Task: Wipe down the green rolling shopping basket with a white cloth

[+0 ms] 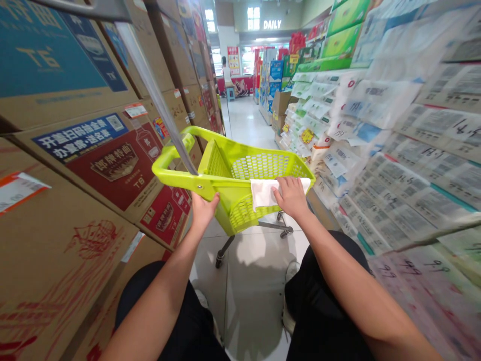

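A lime-green shopping cart (259, 156) with perforated walls stands sideways in front of me, its basket showing nothing inside. My left hand (204, 206) grips the cart's near side below the rim, by the handle end. Its thumb lies on the plastic, and the other fingers are mostly hidden. A white cloth (263, 194) is draped over the near rim toward the right. My right hand (291, 194) presses that cloth to the rim, its fingers curled over the edge. A grey metal pole (154, 95) rises from the cart's handle end toward the upper left.
Stacked cardboard cartons (112, 160) wall the left side closely. Bundled tissue packs (406, 165) line the right side. Between them a tiled aisle (244, 118) runs back toward a person (226, 70) near a blue stool (230, 93). Cart wheels (220, 259) stand near my feet.
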{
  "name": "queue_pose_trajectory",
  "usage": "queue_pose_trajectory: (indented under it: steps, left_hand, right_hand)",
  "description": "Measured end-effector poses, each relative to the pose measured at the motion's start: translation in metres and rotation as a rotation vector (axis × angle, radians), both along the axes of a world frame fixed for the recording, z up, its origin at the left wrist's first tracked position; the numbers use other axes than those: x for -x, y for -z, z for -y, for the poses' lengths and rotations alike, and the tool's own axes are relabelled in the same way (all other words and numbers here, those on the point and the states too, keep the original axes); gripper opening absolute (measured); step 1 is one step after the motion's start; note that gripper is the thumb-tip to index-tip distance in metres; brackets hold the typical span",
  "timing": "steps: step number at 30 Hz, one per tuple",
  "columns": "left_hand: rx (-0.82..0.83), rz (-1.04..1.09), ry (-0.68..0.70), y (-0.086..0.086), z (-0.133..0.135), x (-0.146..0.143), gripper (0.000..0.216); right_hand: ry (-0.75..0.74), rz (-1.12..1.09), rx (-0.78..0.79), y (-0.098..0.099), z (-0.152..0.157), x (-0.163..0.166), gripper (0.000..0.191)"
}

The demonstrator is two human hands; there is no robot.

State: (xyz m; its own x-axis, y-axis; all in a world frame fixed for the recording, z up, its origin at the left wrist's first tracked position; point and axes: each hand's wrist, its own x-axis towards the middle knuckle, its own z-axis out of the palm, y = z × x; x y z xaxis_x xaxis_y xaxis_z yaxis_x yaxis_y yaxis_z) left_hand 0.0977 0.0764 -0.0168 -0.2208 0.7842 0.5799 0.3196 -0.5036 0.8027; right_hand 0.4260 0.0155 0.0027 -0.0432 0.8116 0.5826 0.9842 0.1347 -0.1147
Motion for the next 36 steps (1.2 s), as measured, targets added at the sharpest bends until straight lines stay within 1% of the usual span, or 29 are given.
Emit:
queue_pose_trajectory:
  steps: [3, 6, 8, 12, 14, 17, 20, 22, 24, 28, 32, 34, 36]
  left_hand:
    - [0.011, 0.053, 0.020, 0.002, 0.000, 0.001, 0.070]
    - [0.020, 0.038, 0.028, 0.002, 0.003, 0.002, 0.070]
    - [0.014, 0.002, 0.034, 0.002, 0.007, 0.002, 0.070]
    - [-0.018, -0.049, 0.041, 0.002, 0.012, -0.002, 0.068]
    - [-0.032, -0.045, 0.027, 0.003, 0.014, -0.007, 0.067]
    - [-0.022, -0.014, 0.013, 0.005, 0.015, -0.014, 0.065]
    - [0.014, 0.039, -0.021, 0.003, 0.018, -0.020, 0.063]
    - [0.037, 0.081, -0.035, -0.001, 0.020, -0.022, 0.061]
    - [0.063, 0.109, -0.053, -0.004, 0.021, -0.023, 0.058]
    - [0.117, 0.139, -0.120, -0.006, 0.016, -0.019, 0.058]
    - [0.117, 0.180, -0.078, -0.006, 0.007, -0.017, 0.056]
    - [0.101, 0.191, -0.099, -0.005, 0.005, -0.018, 0.058]
    - [0.071, 0.200, -0.078, -0.004, 0.004, -0.021, 0.059]
  right_hand:
    - [-0.032, -0.029, -0.049, -0.002, 0.005, 0.008, 0.049]
    - [-0.052, -0.074, -0.120, -0.010, 0.003, 0.017, 0.054]
    - [-0.086, -0.092, -0.103, -0.015, -0.002, 0.025, 0.055]
    - [-0.092, -0.085, 0.020, -0.019, -0.010, 0.052, 0.054]
    - [-0.099, -0.082, 0.014, -0.019, -0.009, 0.070, 0.054]
    - [-0.151, -0.085, -0.042, -0.021, -0.004, 0.092, 0.055]
    - [-0.181, -0.089, -0.065, -0.021, -0.001, 0.100, 0.053]
    - [-0.199, -0.087, -0.046, -0.021, -0.002, 0.093, 0.051]
    - [-0.187, -0.086, -0.021, -0.019, -0.005, 0.078, 0.050]
    - [-0.073, -0.070, 0.002, -0.012, -0.008, 0.037, 0.049]
    - [0.019, -0.037, 0.006, -0.008, -0.003, 0.003, 0.045]
    - [0.046, -0.028, 0.019, -0.009, 0.000, -0.006, 0.045]
    - [0.074, -0.044, 0.035, -0.012, 0.001, -0.009, 0.047]
